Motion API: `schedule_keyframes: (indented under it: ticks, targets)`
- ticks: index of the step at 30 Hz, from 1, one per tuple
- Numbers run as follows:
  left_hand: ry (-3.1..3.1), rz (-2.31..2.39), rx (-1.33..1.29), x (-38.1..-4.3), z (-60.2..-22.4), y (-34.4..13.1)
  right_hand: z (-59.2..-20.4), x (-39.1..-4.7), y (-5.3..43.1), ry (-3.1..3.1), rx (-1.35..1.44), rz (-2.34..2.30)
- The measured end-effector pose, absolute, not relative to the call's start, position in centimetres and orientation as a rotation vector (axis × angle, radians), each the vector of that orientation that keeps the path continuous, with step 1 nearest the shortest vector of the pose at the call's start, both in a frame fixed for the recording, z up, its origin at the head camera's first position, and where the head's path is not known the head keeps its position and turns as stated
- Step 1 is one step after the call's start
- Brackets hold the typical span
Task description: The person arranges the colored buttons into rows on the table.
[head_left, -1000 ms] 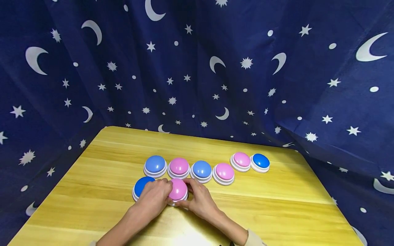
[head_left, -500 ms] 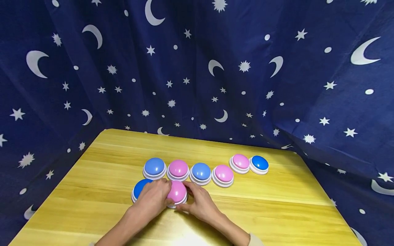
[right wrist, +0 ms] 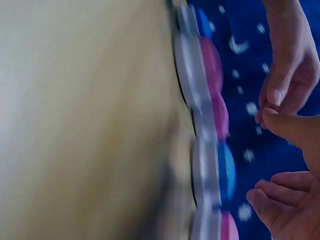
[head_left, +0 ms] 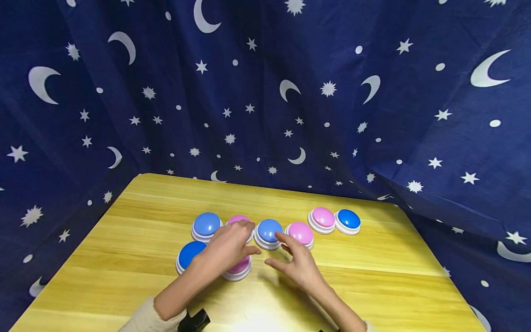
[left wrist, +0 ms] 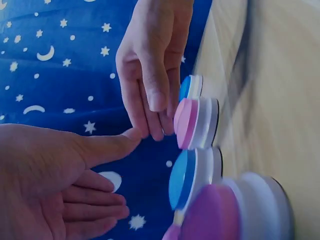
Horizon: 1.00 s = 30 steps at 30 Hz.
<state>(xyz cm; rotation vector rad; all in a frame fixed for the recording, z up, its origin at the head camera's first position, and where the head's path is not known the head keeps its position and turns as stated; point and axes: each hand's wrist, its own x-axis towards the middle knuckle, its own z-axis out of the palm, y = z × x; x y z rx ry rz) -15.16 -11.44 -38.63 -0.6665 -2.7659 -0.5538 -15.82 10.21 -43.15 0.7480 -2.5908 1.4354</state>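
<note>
My left hand hovers over the front pink push button, hiding part of it and of the pink button behind. Its fingers are loosely bent and hold nothing, as the left wrist view shows of the left hand. To the right, my right hand is raised with thumb and fingers apart and nothing between them. Its fingertips overlap the lighter blue button in the head view. A dark blue button sits left of the front pink one, partly behind my left forearm.
All the buttons have white round bases on the wooden table. The back row also has a lighter blue button and a pink one. Farther right stand another pink button and a dark blue one. A starry curtain hangs behind.
Both hands have let go of the front pink button, lifted and moved right and away from it. The button stays beside the dark blue one.
</note>
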Motion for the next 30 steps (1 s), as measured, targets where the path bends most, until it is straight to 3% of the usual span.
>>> schedule_keyframes:
  ticks: [15,30]
  targets:
    - [-2.814,-0.924,-0.806,-26.7,-39.6,-3.5,-42.3,-20.1,20.0,-2.645,0.253,1.343]
    - [-3.018,-0.935,-0.798,-31.1,-40.5,1.2,-45.2,-22.7,21.9,-2.686,0.042,1.299]
